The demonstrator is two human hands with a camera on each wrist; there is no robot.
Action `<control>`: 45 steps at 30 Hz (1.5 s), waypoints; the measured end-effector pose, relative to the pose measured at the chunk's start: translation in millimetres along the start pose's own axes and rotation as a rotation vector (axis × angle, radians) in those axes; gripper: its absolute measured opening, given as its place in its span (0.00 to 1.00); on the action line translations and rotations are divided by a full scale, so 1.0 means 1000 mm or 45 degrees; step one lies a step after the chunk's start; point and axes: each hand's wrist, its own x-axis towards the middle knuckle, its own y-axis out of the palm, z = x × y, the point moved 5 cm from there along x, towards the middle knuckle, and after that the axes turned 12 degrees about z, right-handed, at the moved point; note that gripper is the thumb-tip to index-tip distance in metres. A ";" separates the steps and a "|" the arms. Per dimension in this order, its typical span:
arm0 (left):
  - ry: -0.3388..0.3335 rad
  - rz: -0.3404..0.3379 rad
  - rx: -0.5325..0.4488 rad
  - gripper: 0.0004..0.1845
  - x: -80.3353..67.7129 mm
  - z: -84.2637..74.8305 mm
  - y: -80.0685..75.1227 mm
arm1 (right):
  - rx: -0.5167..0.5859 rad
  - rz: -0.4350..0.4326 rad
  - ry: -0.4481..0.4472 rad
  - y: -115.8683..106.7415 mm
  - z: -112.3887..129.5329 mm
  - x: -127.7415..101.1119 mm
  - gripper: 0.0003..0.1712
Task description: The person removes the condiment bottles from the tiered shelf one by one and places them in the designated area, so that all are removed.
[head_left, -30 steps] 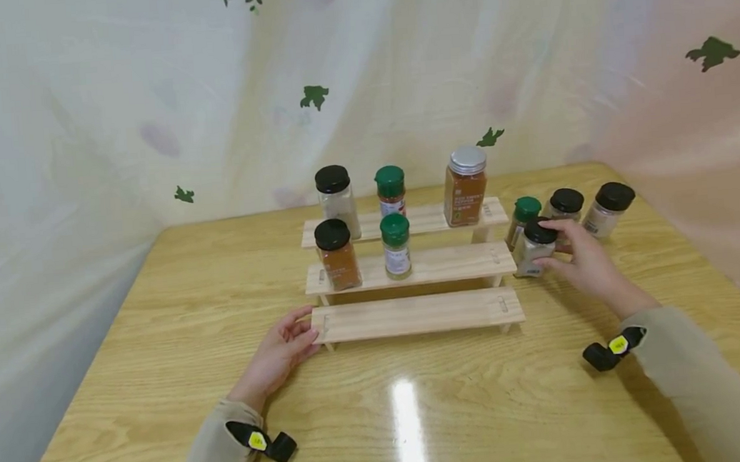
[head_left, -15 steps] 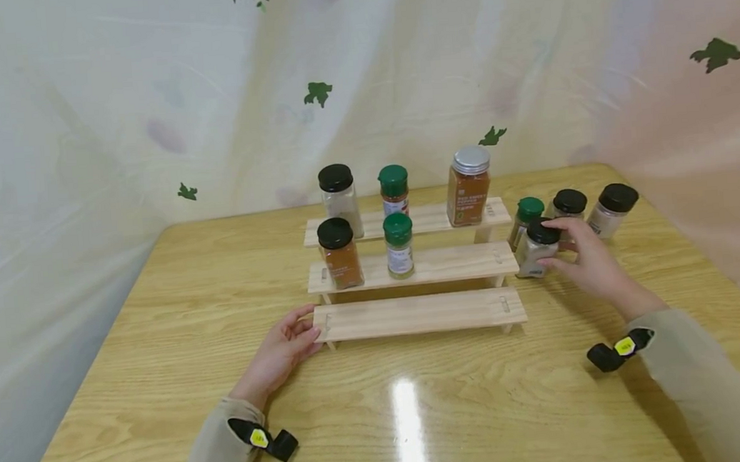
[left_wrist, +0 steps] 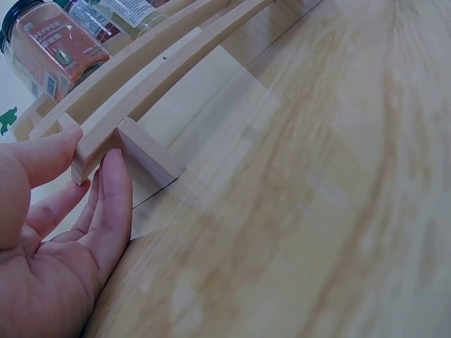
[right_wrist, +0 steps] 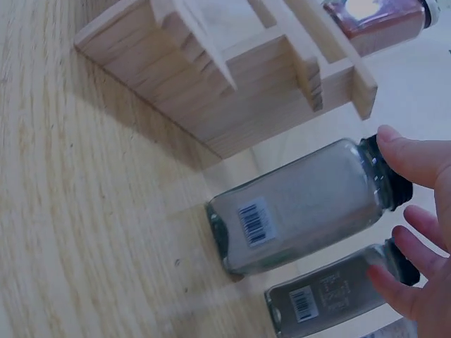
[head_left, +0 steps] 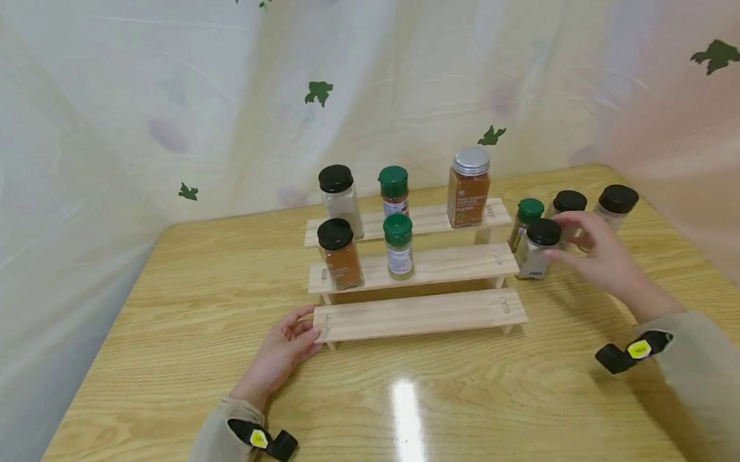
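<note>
Two hands open: left hand (head_left: 280,352) touching rack (head_left: 418,314) end; right hand (head_left: 597,256) half-hiding jar (head_left: 566,206).

Pale wooden rack (head_left: 417,315) — black (head_left: 544,231) and green caps (head_left: 398,229) — leaf-printed curtain (head_left: 141,96).

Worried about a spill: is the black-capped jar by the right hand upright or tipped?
Upright: the black-capped jar stands on its base on the table, cap on top.
</note>
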 end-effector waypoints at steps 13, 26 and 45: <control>-0.033 -0.024 0.026 0.29 0.002 0.003 -0.002 | 0.056 -0.119 -0.092 -0.014 0.044 -0.003 0.25; -0.030 -0.020 0.022 0.29 0.001 0.004 -0.002 | 0.086 -0.163 -0.353 0.000 0.096 -0.001 0.30; -0.023 -0.015 0.014 0.29 0.000 0.003 -0.002 | 0.162 0.059 -0.357 0.055 0.121 0.024 0.28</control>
